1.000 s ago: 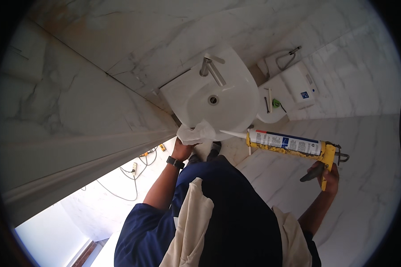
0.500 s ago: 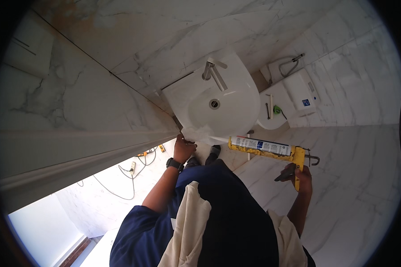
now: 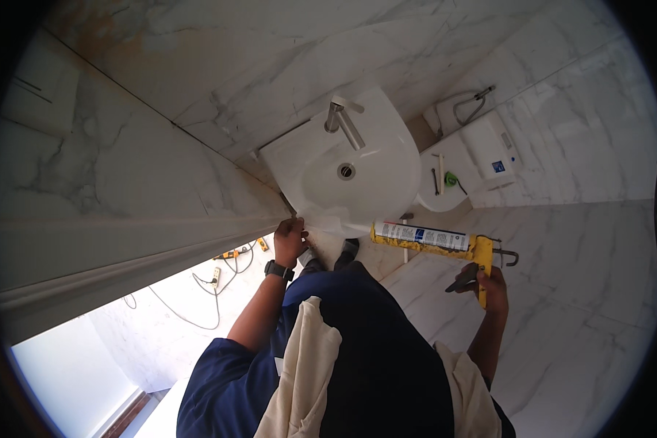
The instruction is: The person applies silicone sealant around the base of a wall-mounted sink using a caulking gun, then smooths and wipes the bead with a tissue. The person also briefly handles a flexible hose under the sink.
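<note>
Held at the right, the yellow caulking gun point(image 3: 460, 252) carries a white printed cartridge point(image 3: 423, 236). My right hand point(image 3: 493, 290) is closed round its handle at the dark trigger. The pale nozzle point(image 3: 358, 227) points left, toward the front of the white washbasin point(image 3: 400, 157). At the basin's front left corner, my left hand point(image 3: 289, 241) has its fingers curled by a thin white sheet, apparently tissue point(image 3: 327, 221). The sheet seems pinched there, though the fingertips are partly hidden. The nozzle tip is close to this sheet; I cannot tell whether they touch.
A metal faucet point(image 3: 345, 123) stands on the basin. Right of it, a toilet point(image 3: 438, 197) has tools and a green item point(image 3: 451, 179) on its lid. A long pale ledge point(image 3: 139, 252) borders the left side. Cables and a power strip point(image 3: 216, 277) lie on the floor beyond.
The view has shifted slightly. My left hand and the caulking gun keep nearly the same places relative to the basin. More of the white sheet shows beside the nozzle.
</note>
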`<act>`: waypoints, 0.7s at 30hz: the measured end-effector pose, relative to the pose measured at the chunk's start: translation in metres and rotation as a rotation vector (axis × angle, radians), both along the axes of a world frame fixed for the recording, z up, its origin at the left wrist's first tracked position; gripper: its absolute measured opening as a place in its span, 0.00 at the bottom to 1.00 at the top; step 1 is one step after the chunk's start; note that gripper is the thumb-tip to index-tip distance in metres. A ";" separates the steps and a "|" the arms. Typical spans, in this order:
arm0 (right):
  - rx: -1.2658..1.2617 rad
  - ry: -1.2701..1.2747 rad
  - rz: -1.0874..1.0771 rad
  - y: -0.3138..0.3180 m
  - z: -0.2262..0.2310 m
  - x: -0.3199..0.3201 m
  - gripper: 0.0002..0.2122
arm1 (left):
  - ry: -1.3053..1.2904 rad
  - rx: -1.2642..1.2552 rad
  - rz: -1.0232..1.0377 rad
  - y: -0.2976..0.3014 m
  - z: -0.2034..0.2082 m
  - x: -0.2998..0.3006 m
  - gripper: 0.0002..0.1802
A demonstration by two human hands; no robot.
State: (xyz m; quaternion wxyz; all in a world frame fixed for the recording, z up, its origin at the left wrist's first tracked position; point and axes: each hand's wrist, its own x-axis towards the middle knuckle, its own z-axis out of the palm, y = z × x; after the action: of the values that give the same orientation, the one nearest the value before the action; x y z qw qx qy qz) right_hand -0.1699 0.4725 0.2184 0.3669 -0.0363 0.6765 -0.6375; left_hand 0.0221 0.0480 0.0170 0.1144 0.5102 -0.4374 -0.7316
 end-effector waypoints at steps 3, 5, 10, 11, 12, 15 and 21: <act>0.017 0.017 0.011 0.000 0.001 -0.002 0.23 | -0.037 -0.053 -0.091 -0.004 -0.001 -0.005 0.17; 0.027 0.036 0.014 -0.001 0.004 -0.001 0.23 | -0.099 -0.096 -0.182 -0.006 -0.004 -0.004 0.17; 0.036 0.154 -0.086 -0.004 -0.001 0.005 0.24 | -0.033 0.078 -0.120 0.000 -0.019 0.000 0.18; 0.034 0.183 -0.107 -0.004 -0.002 0.005 0.24 | -0.044 0.097 -0.120 0.003 -0.022 0.000 0.18; 0.022 0.206 -0.115 -0.004 -0.001 0.006 0.24 | -0.064 0.111 -0.125 0.006 -0.025 0.002 0.18; -0.010 0.265 -0.132 -0.006 0.005 0.008 0.24 | -0.099 0.104 -0.241 0.013 -0.034 0.009 0.21; -0.120 0.308 -0.020 -0.034 0.031 0.016 0.26 | -0.150 0.104 -0.419 0.016 -0.028 0.026 0.25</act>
State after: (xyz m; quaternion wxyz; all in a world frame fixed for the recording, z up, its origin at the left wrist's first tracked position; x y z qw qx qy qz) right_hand -0.1539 0.4389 0.2497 0.2496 -0.1489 0.6859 -0.6671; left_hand 0.0485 0.0639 -0.0113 -0.0995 0.4665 -0.5028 -0.7209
